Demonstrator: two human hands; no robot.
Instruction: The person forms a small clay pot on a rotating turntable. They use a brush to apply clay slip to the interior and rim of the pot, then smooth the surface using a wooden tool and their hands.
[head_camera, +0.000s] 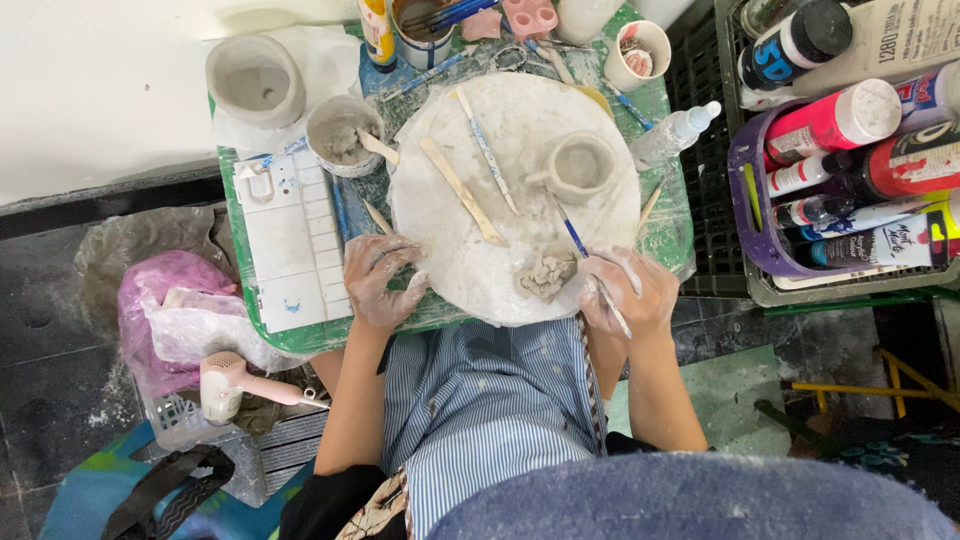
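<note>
Striped apron (490, 400) nearest; left hand (378, 280) spread on round board (470, 270); right hand (628, 292) gripping thin tool (610, 308).

Pottery and craft workspace, small and crowded, seen from above. Centre: round clay-smeared work board (520, 190) on a green table (300, 335). On the board, 1 unfired clay cup (578, 167), a lump of wet clay (545, 272), wooden modelling sticks (460, 190). At 11 o'clock, 2 slip-caked tubs (255, 80). At 9 o'clock, a white paint palette (290, 240). At 12 o'clock, a pot of brushes (425, 25). At 3 o'clock, a crate of paint bottles (850, 150). At 8 o'clock on the floor, a pink hair dryer (230, 385) and plastic bags (170, 300). Clay dust coats both hands, the left hand (378, 280) and the right hand (625, 290). Dark, stained floor.
</note>
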